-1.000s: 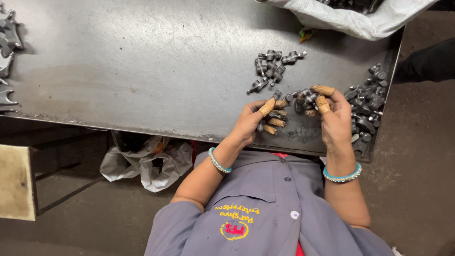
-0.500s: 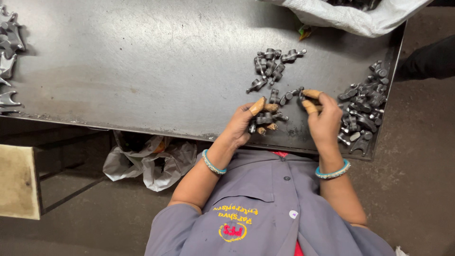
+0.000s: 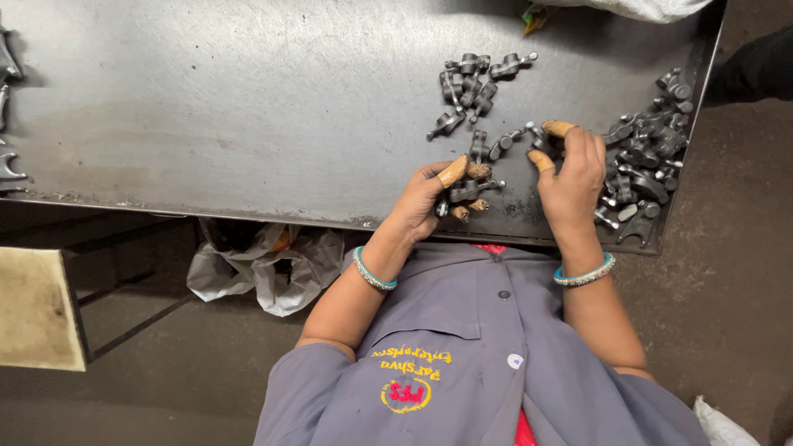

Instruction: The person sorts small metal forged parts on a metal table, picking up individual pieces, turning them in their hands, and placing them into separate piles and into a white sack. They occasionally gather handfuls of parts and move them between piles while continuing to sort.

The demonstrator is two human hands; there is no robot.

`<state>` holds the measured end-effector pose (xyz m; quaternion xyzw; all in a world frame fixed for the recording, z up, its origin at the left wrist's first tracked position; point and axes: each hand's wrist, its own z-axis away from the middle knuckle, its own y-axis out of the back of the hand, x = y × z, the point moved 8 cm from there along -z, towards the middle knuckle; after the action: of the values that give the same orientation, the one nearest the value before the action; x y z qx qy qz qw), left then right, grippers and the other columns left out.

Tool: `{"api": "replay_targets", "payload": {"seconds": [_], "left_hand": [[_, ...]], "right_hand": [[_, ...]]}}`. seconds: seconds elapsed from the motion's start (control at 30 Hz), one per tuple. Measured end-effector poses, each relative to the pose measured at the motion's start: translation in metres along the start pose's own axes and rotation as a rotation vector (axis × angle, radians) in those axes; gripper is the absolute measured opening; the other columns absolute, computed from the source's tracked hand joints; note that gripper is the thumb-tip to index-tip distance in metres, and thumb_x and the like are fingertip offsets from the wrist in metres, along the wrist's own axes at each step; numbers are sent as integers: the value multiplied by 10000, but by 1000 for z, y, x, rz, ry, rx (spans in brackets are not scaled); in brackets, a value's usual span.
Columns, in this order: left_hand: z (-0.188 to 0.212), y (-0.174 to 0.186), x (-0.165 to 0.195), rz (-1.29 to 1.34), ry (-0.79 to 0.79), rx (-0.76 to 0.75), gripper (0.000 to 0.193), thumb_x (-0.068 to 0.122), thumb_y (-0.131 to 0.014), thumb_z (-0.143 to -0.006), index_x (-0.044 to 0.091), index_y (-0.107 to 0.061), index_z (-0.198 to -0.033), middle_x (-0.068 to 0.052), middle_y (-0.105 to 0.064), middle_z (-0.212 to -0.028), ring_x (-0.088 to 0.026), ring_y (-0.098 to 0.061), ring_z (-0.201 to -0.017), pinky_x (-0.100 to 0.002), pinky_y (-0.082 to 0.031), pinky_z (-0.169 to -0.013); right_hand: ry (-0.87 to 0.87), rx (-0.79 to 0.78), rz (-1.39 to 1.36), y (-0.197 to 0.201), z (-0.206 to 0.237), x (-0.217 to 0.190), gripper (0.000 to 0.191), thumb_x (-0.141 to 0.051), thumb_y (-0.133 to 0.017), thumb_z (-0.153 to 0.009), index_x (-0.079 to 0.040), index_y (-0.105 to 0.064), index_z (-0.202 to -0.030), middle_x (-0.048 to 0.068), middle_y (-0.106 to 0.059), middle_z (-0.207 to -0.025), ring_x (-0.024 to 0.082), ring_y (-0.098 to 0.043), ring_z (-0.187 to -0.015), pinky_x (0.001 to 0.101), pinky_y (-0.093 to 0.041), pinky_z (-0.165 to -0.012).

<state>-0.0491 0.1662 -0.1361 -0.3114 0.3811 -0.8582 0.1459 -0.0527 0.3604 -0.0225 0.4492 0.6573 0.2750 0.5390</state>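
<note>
Head view first, and the only one: a dark steel table [image 3: 248,99] is seen from above, with small grey forged metal parts scattered toward its right end. The left hand [image 3: 429,198] is curled at the near edge, its fingers pressed together around one part [image 3: 467,190], which is pinched between thumb and fingertips; orange rubber finger cots [image 3: 453,171] are worn on the tips. The right hand [image 3: 574,177] is laid over the table with fingers spread, tips touching loose parts [image 3: 516,140] just beside it, nothing clearly gripped. A small cluster [image 3: 475,78] is left further up the table, and a bigger heap [image 3: 648,153] is banked along the right edge, just beside the right hand. Blue bangles are worn on both wrists.

The step in hand is judged to be sorting or checking: one part held for handling, another being gathered. A firm pinch on the next loose part is called for, with the held one kept from slipping off the table's near edge. Crumpled plastic bags [image 3: 264,264] are seen on the floor below.
</note>
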Motion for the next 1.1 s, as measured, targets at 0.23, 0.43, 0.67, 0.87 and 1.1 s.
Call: {"api": "replay_targets", "payload": {"seconds": [0.23,0.43,0.67,0.87,1.1], "left_hand": [[1,-6,7,-12,-21,14,311,172,-648,-1022,-73,-665,-1213,-172,-744,-970,-251,-758,-781,-323,-608,-576],[-2,-9,5,-48,-14,-1,325,161,-647,-1004,-62,-663,-1239,-170,-754,-1007,-227,-759,-796,-314,-612,-590],[-12,-7,-11,-10,16,5,352,170,-652,-1024,-71,-652,-1280,-157,-751,-1081,-210,-747,-850,-330,-642,-691],[-9,-13,-19,82,59,-12,501,429,-636,-995,-23,-665,-1211,-122,-750,-1034,-222,-762,-873,-403,-662,-702],[4,-10,10,8,7,-13,546,457,-667,-978,-42,-710,-1195,-154,-762,-1002,-271,-766,-848,-345,-608,-613]], "right_hand": [[-398,-140,-1172,-31,9,53,330,-18,-799,-954,9,-618,-1229,119,-685,-1185,208,-668,-1103,322,-569,-988],[-809,-339,-1718,-53,42,71,326,-85,-672,-1001,11,-640,-1311,211,-735,-1148,267,-714,-913,347,-589,-760],[-804,-378,-1688,-54,47,67,307,-80,-663,-1020,36,-645,-1304,160,-734,-1097,252,-708,-876,343,-583,-728],[-393,-358,-1183,-26,18,15,265,37,-715,-981,15,-701,-1245,119,-694,-1134,182,-659,-928,297,-528,-775],[257,-121,-221,-6,-27,-53,401,110,-727,-782,-45,-727,-1152,97,-715,-1188,334,-637,-1071,424,-507,-957]]}}
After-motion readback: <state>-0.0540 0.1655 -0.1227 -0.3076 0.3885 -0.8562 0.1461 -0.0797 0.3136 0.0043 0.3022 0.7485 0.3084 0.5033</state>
